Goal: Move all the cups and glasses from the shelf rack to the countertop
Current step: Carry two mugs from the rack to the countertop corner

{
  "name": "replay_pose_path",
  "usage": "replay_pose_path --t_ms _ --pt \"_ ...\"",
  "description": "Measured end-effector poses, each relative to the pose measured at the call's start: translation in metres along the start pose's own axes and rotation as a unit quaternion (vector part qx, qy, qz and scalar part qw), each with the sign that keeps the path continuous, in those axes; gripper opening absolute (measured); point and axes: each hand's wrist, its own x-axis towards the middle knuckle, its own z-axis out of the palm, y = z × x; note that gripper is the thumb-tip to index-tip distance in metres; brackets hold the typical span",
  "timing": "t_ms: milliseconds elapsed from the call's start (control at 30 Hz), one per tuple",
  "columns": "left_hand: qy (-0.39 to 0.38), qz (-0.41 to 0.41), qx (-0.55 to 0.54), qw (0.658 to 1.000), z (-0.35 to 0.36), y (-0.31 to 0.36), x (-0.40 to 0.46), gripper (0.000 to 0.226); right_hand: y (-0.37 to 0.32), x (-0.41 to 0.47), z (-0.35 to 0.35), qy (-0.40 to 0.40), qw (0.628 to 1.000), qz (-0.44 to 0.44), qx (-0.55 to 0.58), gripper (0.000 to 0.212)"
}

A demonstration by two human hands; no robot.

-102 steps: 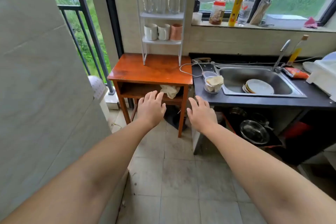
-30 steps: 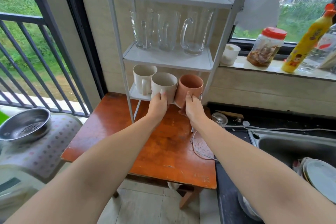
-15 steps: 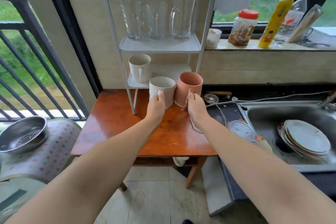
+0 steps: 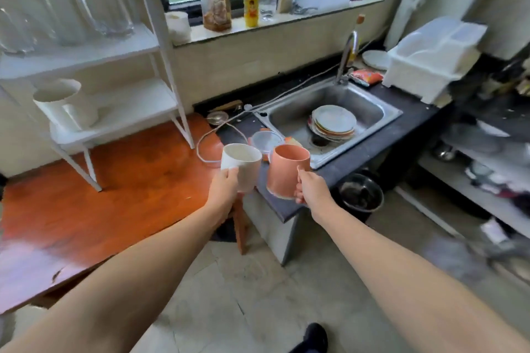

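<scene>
My left hand [image 4: 225, 189] grips a cream mug [image 4: 242, 165], and my right hand [image 4: 311, 190] grips a terracotta mug [image 4: 286, 170]. Both mugs are in the air over the near left corner of the dark countertop [image 4: 370, 149], off the shelf rack. The white shelf rack [image 4: 169, 46] stands on the wooden table at the left. One white mug [image 4: 64, 104] remains on its bottom shelf. Clear glass jugs [image 4: 97, 8] stand on the shelf above, blurred.
The wooden table [image 4: 114, 189] adjoins the counter. A steel sink [image 4: 372, 114] holds stacked plates [image 4: 334, 123]. A lidded container [image 4: 265, 140] and a white cable [image 4: 212, 135] lie near the counter's left end. A white dish rack [image 4: 430, 60] sits at right; bottles line the windowsill.
Both hands have carried the mugs away from the rack, to the right toward the counter. The view has swung right, showing the sink and dish rack.
</scene>
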Motion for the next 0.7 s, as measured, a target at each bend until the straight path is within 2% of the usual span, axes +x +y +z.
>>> replay_pose_path --t_ms 100,233,333,700 --pt "-0.079 0.005 -0.037 0.996 0.065 0.018 -0.016 0.037 0.016 -0.010 -0.070 0.073 0.997 0.015 0.029 0.042" --pt "-0.161 0.007 -0.057 0.985 0.144 0.043 -0.044 0.025 0.030 -0.025 -0.150 0.146 0.988 0.030 0.048 0.042" --pt "-0.227 0.024 -0.037 0.973 0.215 0.061 -0.081 0.025 0.042 -0.041 -0.231 0.204 0.976 0.027 0.074 0.042" --pt "-0.377 0.068 0.001 0.924 0.463 0.114 -0.232 0.021 0.077 -0.131 -0.499 0.350 0.931 0.010 0.101 0.041"
